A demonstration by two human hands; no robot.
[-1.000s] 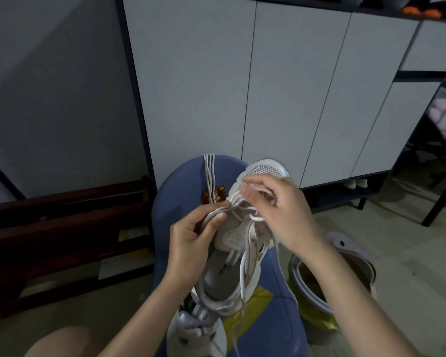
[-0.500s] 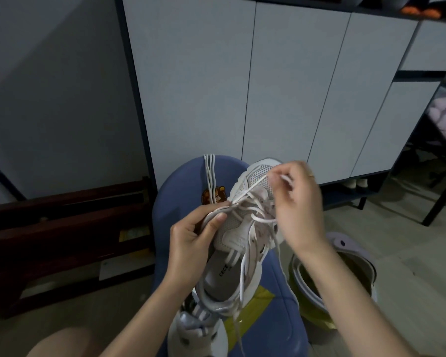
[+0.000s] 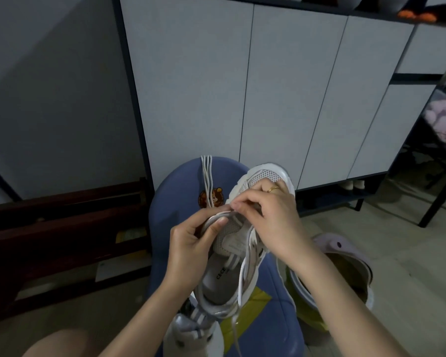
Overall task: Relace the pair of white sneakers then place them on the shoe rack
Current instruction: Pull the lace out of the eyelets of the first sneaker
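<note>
Lacing is mid-way here. The sneaker [image 3: 240,243] is held up over the blue chair [image 3: 265,328], toe pointing away toward the cabinet [image 3: 242,86]. Left hand [image 3: 191,243] grips the near side of the sneaker, thumb pressed on the eyelet edge. Right hand [image 3: 268,217] pinches the lace [image 3: 243,266] at an eyelet on the upper, fingers curled tight.

What could go sideways, I reckon: the lace tip is tiny and hidden under the fingers, so it could miss the hole or go into the wrong one and throw off the pattern. The long loose end hangs down below the sneaker and could snag or pull back out. The second sneaker [image 3: 191,333] sits right under it on the chair, near the edge, so a knock might send it off. The spare lace [image 3: 207,181] draped over the chair back could slip down too.
</note>
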